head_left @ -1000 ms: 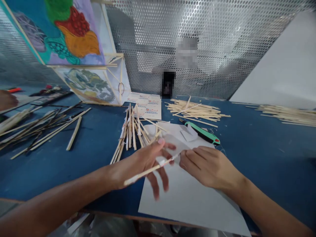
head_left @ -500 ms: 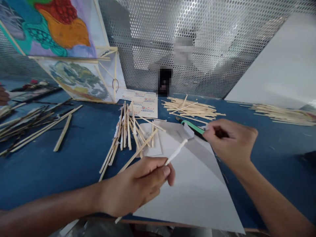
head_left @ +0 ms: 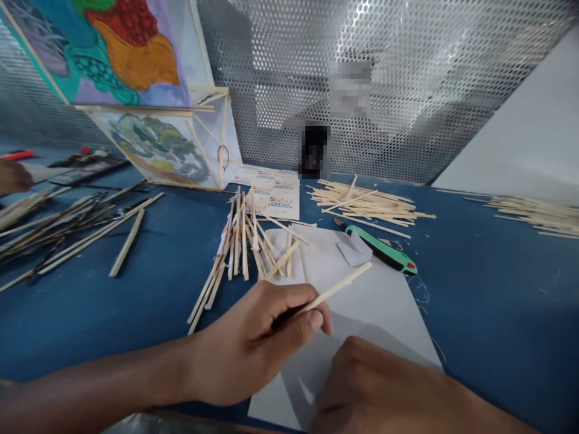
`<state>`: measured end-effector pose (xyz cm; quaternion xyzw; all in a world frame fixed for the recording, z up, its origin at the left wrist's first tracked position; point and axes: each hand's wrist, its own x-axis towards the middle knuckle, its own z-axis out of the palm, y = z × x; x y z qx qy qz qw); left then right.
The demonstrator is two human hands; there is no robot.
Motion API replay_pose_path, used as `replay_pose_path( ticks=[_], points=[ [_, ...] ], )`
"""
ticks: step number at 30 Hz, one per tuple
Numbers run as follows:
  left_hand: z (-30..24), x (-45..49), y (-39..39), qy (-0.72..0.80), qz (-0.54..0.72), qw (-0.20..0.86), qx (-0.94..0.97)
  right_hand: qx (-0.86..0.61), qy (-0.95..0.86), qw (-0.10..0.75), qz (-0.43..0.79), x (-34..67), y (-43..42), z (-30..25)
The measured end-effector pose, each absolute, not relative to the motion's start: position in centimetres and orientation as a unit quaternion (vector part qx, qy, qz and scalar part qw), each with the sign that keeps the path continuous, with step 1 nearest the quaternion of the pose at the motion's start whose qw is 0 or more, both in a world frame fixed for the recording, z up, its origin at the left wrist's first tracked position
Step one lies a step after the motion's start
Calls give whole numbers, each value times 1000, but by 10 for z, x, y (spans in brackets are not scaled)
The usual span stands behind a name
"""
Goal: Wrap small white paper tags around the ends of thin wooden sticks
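Left hand: pinching stick above paper. Right hand: cannot tell if holding anything. Probably handling single stick; next, needing steady pinch.

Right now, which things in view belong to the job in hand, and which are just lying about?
Likely in the job:
stick in the left hand
white sheet below it
perhaps the green-handled cutter
perhaps the white-flecked sticks nearby

Lying about, it seems:
colourful painting
paler painting
printed sheet

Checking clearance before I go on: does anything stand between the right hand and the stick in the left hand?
Nothing visible stands between the right hand and the free end of the stick; the left hand covers its near part.
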<state>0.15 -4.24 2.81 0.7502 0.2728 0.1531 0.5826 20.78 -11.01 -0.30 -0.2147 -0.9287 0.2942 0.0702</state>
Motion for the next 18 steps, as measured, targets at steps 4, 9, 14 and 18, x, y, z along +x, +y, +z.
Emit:
replay_pose_path(
  ticks=[4, 9, 14, 18],
  points=[
    [27, 3, -42, 271, 143, 578, 756, -366, -842, 223, 327, 216, -103, 3],
    [29, 4, -44, 314, 156, 577, 738, -513, -712, 411, 246, 219, -96, 7],
    [22, 7, -50, 313, 146, 534, 772, -540, -672, 470, 187, 217, -96, 8],
    [21, 9, -52, 311, 114, 551, 766, -566, -669, 448, 179, 217, -99, 6]
  ],
)
